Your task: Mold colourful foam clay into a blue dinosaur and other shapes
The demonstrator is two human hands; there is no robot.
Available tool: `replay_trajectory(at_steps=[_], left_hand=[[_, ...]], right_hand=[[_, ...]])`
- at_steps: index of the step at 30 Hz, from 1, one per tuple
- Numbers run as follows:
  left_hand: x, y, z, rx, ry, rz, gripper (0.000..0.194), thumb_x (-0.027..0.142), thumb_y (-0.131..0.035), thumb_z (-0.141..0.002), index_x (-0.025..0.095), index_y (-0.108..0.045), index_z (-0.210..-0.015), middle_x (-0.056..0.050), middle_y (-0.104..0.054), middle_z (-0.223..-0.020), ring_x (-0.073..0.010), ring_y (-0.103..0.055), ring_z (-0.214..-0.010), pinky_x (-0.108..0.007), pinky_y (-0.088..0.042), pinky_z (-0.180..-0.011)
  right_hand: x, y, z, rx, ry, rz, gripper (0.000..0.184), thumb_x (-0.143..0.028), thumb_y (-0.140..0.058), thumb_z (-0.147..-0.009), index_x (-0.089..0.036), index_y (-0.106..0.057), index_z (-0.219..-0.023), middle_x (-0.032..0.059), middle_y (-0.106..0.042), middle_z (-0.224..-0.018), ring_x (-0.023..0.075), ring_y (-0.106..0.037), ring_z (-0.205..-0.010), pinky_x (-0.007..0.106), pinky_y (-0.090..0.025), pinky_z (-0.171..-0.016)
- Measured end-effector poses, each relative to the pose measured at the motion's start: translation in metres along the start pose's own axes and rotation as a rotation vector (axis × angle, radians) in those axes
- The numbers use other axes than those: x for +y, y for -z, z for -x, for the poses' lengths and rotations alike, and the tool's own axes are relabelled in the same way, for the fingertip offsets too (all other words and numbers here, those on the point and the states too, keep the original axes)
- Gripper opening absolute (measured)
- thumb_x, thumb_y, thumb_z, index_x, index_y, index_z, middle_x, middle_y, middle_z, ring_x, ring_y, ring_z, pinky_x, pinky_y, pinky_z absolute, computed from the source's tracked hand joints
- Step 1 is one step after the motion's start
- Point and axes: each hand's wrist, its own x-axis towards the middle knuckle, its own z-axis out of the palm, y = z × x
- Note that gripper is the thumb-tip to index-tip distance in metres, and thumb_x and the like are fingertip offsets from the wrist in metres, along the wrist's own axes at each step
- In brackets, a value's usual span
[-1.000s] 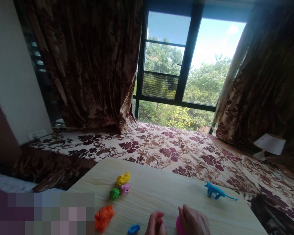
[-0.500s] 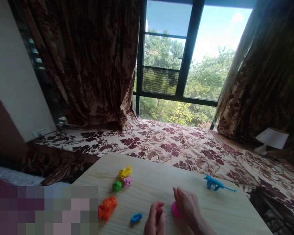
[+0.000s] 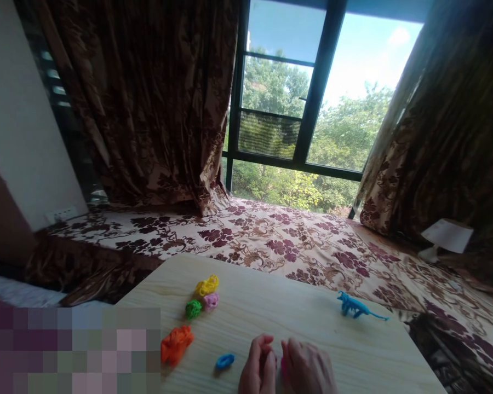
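A bright pink lump [image 3: 284, 368] shows as a small patch between my hands, mostly covered by my right hand [image 3: 309, 368], whose fingers are curled over it. My left hand [image 3: 258, 365] rests just left of it with fingers bent inward and thumb close to them; whatever they may hold is hidden. Nearest on the left lies a blue oval ring [image 3: 225, 361]. Further left is an orange crumpled bundle [image 3: 176, 345]. Behind these, a green ball [image 3: 193, 309], a light pink bundle [image 3: 211, 301] and a yellow stringy bundle [image 3: 207, 285] sit close together.
A blue four-legged toy animal figure [image 3: 359, 306] with a long tail stands on the right of the pale wooden table [image 3: 254, 306]. Beyond the table spreads a floral-covered window ledge [image 3: 267, 235], bearing a small white lamp [image 3: 447, 235]. A blurred patch covers the lower left corner.
My right hand has moved left and down, closer to my left hand, and now covers more of the bright pink lump. The view has shifted slightly; the other table objects stay put.
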Motion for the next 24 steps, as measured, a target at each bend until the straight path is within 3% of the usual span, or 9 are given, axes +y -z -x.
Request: replay_trajectory(at_steps=[4,7,12,15,18,20,24], left_hand=[[0.001,0.001,0.002,0.0,-0.034,-0.002,0.035,0.047,-0.051,-0.076,0.017,-0.058,-0.093,-0.005,-0.061,-0.072,-0.0177,-0.058,-0.067,-0.026,-0.049,-0.063],[0.004,0.003,0.004,-0.016,-0.042,-0.016,0.031,0.042,-0.049,-0.079,0.017,-0.055,-0.096,-0.003,-0.058,-0.072,-0.0161,-0.055,-0.064,-0.026,-0.047,-0.062],[0.012,0.007,0.008,-0.088,0.0,-0.063,0.027,0.038,-0.044,-0.083,0.018,-0.052,-0.1,-0.002,-0.057,-0.075,-0.0155,-0.055,-0.067,-0.027,-0.046,-0.065],[0.013,0.009,0.008,-0.095,0.005,-0.073,0.028,0.037,-0.045,-0.083,0.018,-0.053,-0.101,-0.004,-0.059,-0.082,-0.0171,-0.057,-0.075,-0.029,-0.047,-0.072],[0.009,0.009,0.007,-0.106,0.002,-0.077,0.028,0.036,-0.045,-0.083,0.019,-0.054,-0.103,-0.005,-0.061,-0.087,-0.0179,-0.058,-0.081,-0.029,-0.047,-0.075],[0.006,0.009,0.007,-0.12,-0.002,-0.083,0.028,0.035,-0.044,-0.084,0.019,-0.053,-0.105,-0.005,-0.062,-0.09,-0.0174,-0.059,-0.082,-0.029,-0.047,-0.075],[0.006,0.009,0.006,-0.153,-0.035,-0.098,0.024,0.032,-0.042,-0.086,0.02,-0.051,-0.105,-0.004,-0.061,-0.089,-0.0161,-0.058,-0.081,-0.028,-0.046,-0.076]], right_hand=[[0.003,-0.006,-0.039,-0.031,-0.051,-0.01,0.038,-0.027,-0.033,-0.093,-0.022,-0.055,-0.063,0.0003,-0.065,-0.052,0.0131,-0.059,-0.045,0.027,-0.02,-0.045],[0.017,-0.01,-0.05,-0.042,-0.111,-0.014,0.041,-0.03,-0.031,-0.094,-0.02,-0.055,-0.063,0.0021,-0.066,-0.054,0.0125,-0.059,-0.047,0.026,-0.019,-0.046],[0.032,0.0,-0.013,-0.071,-0.183,-0.01,0.038,-0.03,-0.028,-0.095,-0.02,-0.054,-0.069,0.0024,-0.064,-0.053,0.0136,-0.057,-0.044,0.027,-0.017,-0.046],[0.025,0.013,0.019,-0.117,-0.134,-0.04,0.037,-0.031,-0.031,-0.094,-0.021,-0.052,-0.065,0.0003,-0.062,-0.053,0.0128,-0.056,-0.046,0.026,-0.019,-0.048],[0.013,0.021,0.032,-0.167,-0.088,-0.076,0.036,-0.031,-0.033,-0.093,-0.021,-0.052,-0.064,0.0003,-0.063,-0.055,0.0125,-0.056,-0.05,0.025,-0.022,-0.05],[0.007,0.021,0.023,-0.191,-0.103,-0.091,0.036,-0.032,-0.033,-0.093,-0.021,-0.054,-0.065,0.0021,-0.064,-0.057,0.0128,-0.057,-0.051,0.025,-0.024,-0.05],[0.002,0.007,-0.019,-0.225,-0.204,-0.139,0.038,-0.034,-0.031,-0.094,-0.019,-0.058,-0.071,0.0067,-0.066,-0.062,0.0147,-0.06,-0.058,0.024,-0.03,-0.053]])
